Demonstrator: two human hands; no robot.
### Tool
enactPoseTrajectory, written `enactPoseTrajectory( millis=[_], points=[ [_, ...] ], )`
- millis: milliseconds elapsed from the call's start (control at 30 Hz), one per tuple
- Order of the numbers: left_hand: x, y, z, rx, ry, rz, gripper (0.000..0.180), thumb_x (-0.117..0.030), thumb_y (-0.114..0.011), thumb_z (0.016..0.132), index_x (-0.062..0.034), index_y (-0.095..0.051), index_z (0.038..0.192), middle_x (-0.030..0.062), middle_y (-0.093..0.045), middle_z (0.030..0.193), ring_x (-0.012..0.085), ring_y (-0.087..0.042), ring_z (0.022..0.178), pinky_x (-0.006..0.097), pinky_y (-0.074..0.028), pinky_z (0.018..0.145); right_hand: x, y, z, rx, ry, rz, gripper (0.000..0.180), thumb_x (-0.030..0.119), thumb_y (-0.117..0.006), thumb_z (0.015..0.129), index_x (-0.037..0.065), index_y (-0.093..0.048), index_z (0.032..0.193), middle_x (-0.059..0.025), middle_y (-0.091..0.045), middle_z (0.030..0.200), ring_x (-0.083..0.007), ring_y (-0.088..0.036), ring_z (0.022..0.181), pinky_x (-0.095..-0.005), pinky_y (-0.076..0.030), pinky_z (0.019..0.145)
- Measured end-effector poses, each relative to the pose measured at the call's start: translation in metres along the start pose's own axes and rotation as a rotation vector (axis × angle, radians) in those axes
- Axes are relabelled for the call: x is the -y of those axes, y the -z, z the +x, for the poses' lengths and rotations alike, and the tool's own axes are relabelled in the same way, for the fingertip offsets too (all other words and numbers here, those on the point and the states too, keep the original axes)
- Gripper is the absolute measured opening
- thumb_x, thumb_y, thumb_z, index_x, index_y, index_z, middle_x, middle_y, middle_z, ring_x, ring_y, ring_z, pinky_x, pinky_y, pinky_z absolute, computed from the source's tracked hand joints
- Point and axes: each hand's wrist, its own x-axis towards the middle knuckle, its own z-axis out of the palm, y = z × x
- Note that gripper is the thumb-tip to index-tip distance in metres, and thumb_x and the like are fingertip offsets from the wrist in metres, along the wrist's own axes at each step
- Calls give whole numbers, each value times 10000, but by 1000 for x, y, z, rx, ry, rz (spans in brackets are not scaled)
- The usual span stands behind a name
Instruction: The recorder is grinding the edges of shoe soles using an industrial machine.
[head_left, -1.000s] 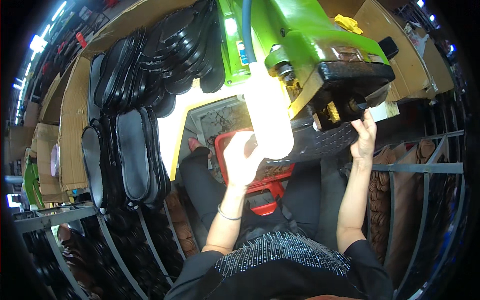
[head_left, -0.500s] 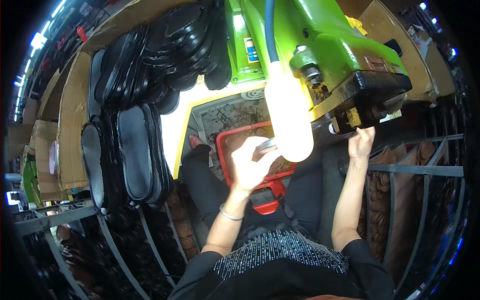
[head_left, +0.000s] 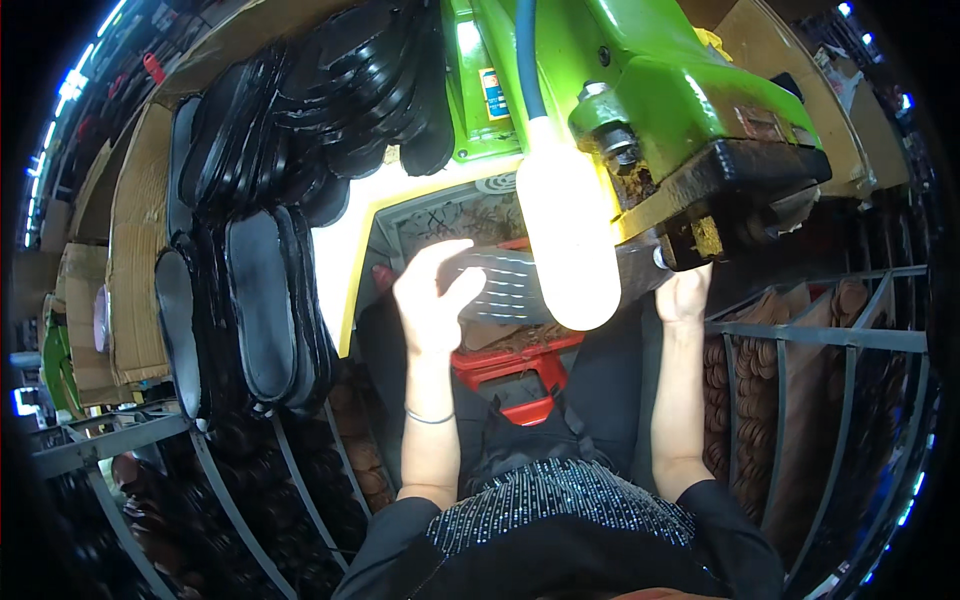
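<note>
My left hand (head_left: 428, 302) is closed on the near end of a dark shoe sole (head_left: 505, 285), its thumb on the face and fingers at the edge. Rows of light dashes show on that face. The sole runs right behind a glowing lamp (head_left: 570, 240), which covers its middle. At its other end, my right hand (head_left: 684, 295) grips the sole just under the black head (head_left: 740, 190) of a green machine (head_left: 690, 90). The head partly hides the right fingertips.
Stacked black soles (head_left: 265, 310) lie to the left, beside an open cardboard box (head_left: 138, 250). A red bin (head_left: 520, 370) with scraps sits below, between my legs. Metal racks (head_left: 820, 335) holding brown pieces stand at right; another rack (head_left: 115, 445) is at lower left.
My left hand has swung left and slightly up, and the sole now shows its broad face instead of its edge. My right hand has shifted left and a little down.
</note>
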Motion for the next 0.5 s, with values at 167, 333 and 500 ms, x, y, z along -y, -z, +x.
enactPoseTrajectory(
  millis=[167, 333, 500],
  points=[
    [17, 33, 0, -104, 220, -287, 341, 10, -658, 742, 58, -585, 1072, 100, -617, 968, 168, -592, 862, 265, -463, 806, -22, -26, -24, 34, 50, -71, 356, -57, -597, 765, -5, -502, 1104, -69, -579, 1035, -146, -547, 971, -286, -414, 895],
    [72, 66, -40, -119, 310, -400, 263, -20, -574, 848, 43, -523, 1098, 101, -592, 977, 177, -588, 852, 290, -478, 801, -22, -48, -38, 127, 39, -254, 300, -70, -677, 719, -3, -528, 971, -35, -620, 814, -95, -587, 709, -232, -476, 683],
    [115, 66, -90, 243, 482, -214, 177, -19, -642, 801, -2, -553, 953, 60, -607, 934, 126, -584, 845, 261, -478, 759, -16, -53, -36, 222, 122, -525, 301, -20, -746, 693, -9, -561, 929, -71, -648, 811, -113, -618, 730, -244, -504, 686]
  ],
)
